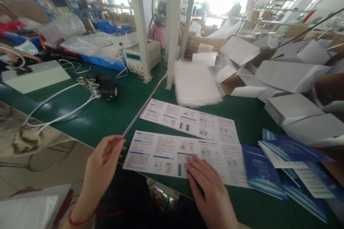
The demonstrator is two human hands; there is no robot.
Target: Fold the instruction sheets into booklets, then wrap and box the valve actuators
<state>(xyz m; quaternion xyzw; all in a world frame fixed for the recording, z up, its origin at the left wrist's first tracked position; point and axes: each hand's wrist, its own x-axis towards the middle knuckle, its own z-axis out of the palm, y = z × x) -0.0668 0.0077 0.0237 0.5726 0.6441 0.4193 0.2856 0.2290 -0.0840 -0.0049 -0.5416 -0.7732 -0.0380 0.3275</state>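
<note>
Left hand (103,161) pinches the near end of a slim, stiff-looking strip (142,106) between thumb and fingers; right hand (208,189) lies flat and open, gripping nothing, fingertips on the near sheet (163,146). Left to right on the smooth green table (72,114): a boxy black device (109,91) by shiny metal fittings (94,86), then the strip, slanting away. The near sheet, long, flat, printed paper, spans between the hands, overlapping the far sheet (174,112). Glossy blue booklets (262,171) fan out rightward.
</note>
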